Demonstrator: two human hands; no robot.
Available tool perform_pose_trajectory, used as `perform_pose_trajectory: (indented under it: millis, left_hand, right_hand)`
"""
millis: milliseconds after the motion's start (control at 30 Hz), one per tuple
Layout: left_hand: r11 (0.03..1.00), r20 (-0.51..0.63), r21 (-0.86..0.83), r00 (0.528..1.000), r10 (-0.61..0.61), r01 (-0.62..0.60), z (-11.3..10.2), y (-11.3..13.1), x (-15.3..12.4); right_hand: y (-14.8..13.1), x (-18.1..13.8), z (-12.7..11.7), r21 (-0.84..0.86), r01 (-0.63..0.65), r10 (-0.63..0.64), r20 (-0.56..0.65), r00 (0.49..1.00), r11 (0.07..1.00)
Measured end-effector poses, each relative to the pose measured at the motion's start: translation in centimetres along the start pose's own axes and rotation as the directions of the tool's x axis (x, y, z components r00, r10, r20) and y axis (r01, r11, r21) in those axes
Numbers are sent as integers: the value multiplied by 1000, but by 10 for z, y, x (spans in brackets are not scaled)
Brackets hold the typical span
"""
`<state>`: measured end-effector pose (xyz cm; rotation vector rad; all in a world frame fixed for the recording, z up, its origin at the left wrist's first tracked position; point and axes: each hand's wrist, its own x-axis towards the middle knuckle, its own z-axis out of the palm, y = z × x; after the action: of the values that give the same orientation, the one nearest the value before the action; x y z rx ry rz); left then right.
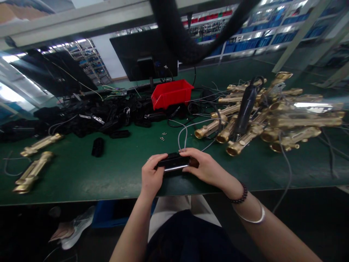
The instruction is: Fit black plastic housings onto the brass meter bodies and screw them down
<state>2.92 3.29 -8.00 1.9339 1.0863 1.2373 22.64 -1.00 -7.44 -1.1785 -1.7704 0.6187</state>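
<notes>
Both my hands grip a dark, elongated part [174, 162] with a shiny strip along its near side, close to the front of the green bench. My left hand [153, 173] closes on its left end, thumb in front and fingers behind. Around the right end, my right hand [203, 165] is closed in the same way; the palm hides that end. A grey cable [180, 136] runs from behind the part toward the brass pieces. Just beyond lie several small screws [163, 137]. Left of them rests a small black plastic piece [97, 147].
Brass tubular bodies [294, 122] with cables are heaped on the right, a black cylindrical power screwdriver [247, 105] over them. A red bin [173, 94] stands behind, beside a pile of black parts [109, 112]. Two brass bodies [34, 173] lie left. A thick black hose [188, 47] hangs overhead.
</notes>
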Motion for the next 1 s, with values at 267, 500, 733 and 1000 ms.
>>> perform_pose_trajectory:
  millis: [267,500,733,1000]
  left_hand:
    - [997,465,46,881,-82,68,-38,12,9]
    - [985,174,51,969,-173,166,-21,7,-6]
    - [879,261,-70,859,-440,471,-19,8,9]
    - [784,341,-187,787,-514,592,-18,3,9]
  right_hand:
    - [5,-11,9,-160,174,-187,-72,980,972]
    - [-2,-15,8,-253,191,-210,-52,976,948]
    - [-10,-10,-2,-152,70,-69,9,998,986]
    - [-7,7,-20,28,-82,76,164,984,996]
